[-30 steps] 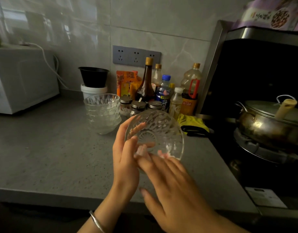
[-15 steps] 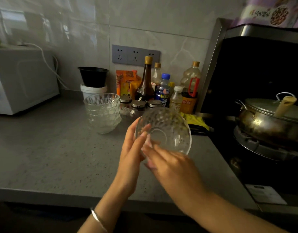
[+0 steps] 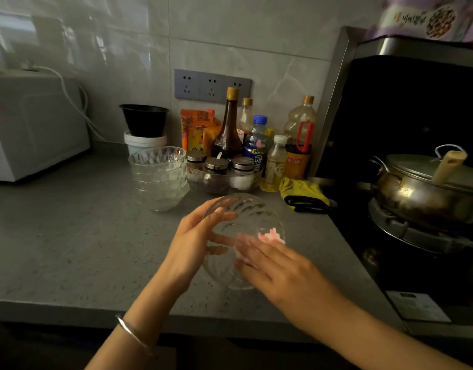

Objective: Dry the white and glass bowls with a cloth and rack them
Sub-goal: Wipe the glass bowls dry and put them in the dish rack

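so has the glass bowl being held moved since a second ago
Yes. The glass bowl has come down and toward the person: a second ago its top overlapped the spice jars; now it sits clear below them.

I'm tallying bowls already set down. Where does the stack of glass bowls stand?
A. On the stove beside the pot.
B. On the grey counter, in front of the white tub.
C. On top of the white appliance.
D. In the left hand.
B: the stack of glass bowls rests on the grey counter just in front of the white tub; the left hand holds only a single glass bowl.
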A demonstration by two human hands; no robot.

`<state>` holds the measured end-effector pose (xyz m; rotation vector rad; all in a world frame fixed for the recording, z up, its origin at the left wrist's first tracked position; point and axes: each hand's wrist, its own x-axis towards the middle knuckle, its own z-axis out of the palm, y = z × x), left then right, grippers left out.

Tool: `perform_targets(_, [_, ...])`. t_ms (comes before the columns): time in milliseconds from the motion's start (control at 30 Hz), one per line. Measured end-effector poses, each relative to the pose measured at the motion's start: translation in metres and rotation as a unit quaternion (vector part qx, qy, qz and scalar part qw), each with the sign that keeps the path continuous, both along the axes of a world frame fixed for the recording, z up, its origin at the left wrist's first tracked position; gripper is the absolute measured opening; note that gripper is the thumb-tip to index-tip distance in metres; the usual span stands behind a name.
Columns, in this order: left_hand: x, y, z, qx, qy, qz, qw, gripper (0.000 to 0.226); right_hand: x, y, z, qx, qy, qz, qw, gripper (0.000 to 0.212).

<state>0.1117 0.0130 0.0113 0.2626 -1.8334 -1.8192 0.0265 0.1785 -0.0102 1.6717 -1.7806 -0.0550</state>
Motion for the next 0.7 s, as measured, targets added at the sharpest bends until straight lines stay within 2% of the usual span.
perform_targets(100, [-0.004, 0.006, 0.000, 0.007, 0.016, 0.023, 1.000, 0.025, 0.015, -0.008, -0.018, -0.032, -0.024, -0.025, 0.999, 0.046])
perform_targets(233, [-0.012, 0.021, -0.007, 0.036, 0.057, 0.036, 0.997, 0.025, 0.040, -0.028, -0.029, -0.097, -0.224, -0.019, 0.970, 0.052])
perform_targets(267, [-0.012, 0.020, -0.008, 0.044, 0.058, 0.036, 0.997, 0.026, 0.039, -0.029, -0.029, -0.106, -0.244, -0.003, 0.964, 0.053])
perform_targets(333, [-0.008, 0.013, -0.002, 0.041, 0.032, 0.019, 0.998, 0.026, 0.030, -0.020, -0.022, -0.064, -0.207, 0.026, 0.976, 0.050])
perform_targets(400, [-0.002, 0.000, 0.005, 0.001, -0.034, -0.035, 0.999, 0.027, 0.011, -0.003, -0.012, 0.001, -0.076, 0.050, 0.996, 0.038])
perform_targets(500, [0.003, -0.012, 0.008, -0.043, -0.085, -0.098, 0.991, 0.030, -0.011, 0.017, 0.001, 0.032, 0.035, 0.056, 0.997, 0.045])
perform_targets(600, [0.001, -0.005, -0.002, -0.014, 0.009, -0.102, 0.995, 0.045, -0.013, 0.012, 0.002, -0.032, 0.024, 0.039, 0.998, 0.035])
perform_targets(667, [-0.005, 0.012, -0.013, 0.018, 0.078, -0.072, 0.994, 0.058, -0.002, -0.004, -0.001, -0.110, -0.053, 0.029, 0.992, 0.037])
perform_targets(700, [-0.010, 0.021, -0.019, 0.035, 0.099, -0.050, 0.993, 0.058, 0.005, -0.014, -0.002, -0.141, -0.100, 0.020, 0.985, 0.039])
